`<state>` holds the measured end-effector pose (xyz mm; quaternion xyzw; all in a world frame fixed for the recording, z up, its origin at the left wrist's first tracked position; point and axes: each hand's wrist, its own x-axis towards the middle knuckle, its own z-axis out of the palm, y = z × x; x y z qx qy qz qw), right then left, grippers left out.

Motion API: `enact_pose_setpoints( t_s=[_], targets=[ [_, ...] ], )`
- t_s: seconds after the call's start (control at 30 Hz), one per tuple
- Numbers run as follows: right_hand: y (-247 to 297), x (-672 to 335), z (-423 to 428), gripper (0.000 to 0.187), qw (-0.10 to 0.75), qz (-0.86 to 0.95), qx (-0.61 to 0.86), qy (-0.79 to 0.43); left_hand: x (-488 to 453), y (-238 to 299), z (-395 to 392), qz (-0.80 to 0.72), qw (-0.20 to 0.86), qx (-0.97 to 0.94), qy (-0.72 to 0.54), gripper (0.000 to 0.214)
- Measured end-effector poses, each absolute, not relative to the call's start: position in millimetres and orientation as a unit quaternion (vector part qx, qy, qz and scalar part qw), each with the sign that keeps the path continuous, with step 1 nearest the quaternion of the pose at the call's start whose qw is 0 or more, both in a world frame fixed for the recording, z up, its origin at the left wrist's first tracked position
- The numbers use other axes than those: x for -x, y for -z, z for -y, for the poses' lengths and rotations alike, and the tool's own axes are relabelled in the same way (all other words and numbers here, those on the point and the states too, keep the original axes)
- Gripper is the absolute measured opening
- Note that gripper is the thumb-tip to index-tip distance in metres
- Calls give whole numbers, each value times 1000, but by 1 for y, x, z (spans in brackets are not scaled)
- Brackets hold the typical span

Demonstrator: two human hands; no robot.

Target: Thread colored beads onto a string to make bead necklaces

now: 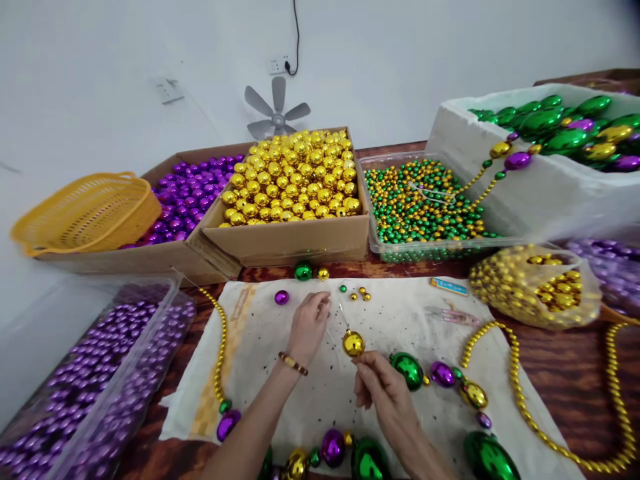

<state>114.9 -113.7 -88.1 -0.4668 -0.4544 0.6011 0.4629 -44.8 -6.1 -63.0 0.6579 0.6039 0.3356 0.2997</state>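
My right hand (387, 393) pinches at the lower edge of a large shiny gold bead (353, 343), and a thin needle (344, 316) sticks up out of its top. Over the white cloth, my left hand (310, 323) has its fingers stretched forward and loosely bent, with nothing visible in them. Just beyond its fingertips lies a small green bead (343, 289), beside several small gold beads (361, 293). A purple bead (282, 297) and a larger green bead (303, 271) rest nearby. A strand of mixed beads (443, 374) curves around my right hand.
Behind the cloth (270, 333) stand a carton of gold beads (295, 243), a purple-bead carton with a yellow basket (85, 213), and a clear bin (425, 247). A foam box (465, 153) is at right, near a bag of gold beads (505, 283). Tweezers (453, 315) lie on the cloth.
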Motion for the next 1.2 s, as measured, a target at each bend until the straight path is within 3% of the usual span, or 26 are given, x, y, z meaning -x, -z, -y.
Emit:
enact_pose_setpoints(
  t_s=[0.07,0.23,0.5,0.57,0.67,0.8,1.2],
  targets=[
    [91,-114,116,22,465,439,462,-614,40,71,-17,-579,246,-721,-290,23],
    [90,-116,119,25,469,419,462,-625,21,84,-48,-548,279,-741,-268,18],
    [98,-120,121,29,464,436,456,-622,27,79,-54,-562,385,-634,-366,8],
    [96,-121,119,31,464,429,460,-624,35,69,-46,-564,420,-593,-391,17],
    [91,-124,117,35,456,417,480,-623,47,53,-25,-520,546,-495,-432,31],
    [88,-126,119,37,433,452,485,-611,56,39,1,-381,737,-258,-495,25],
    [95,-124,126,31,425,471,480,-607,57,36,17,-368,747,-182,-523,18]
  ],
)
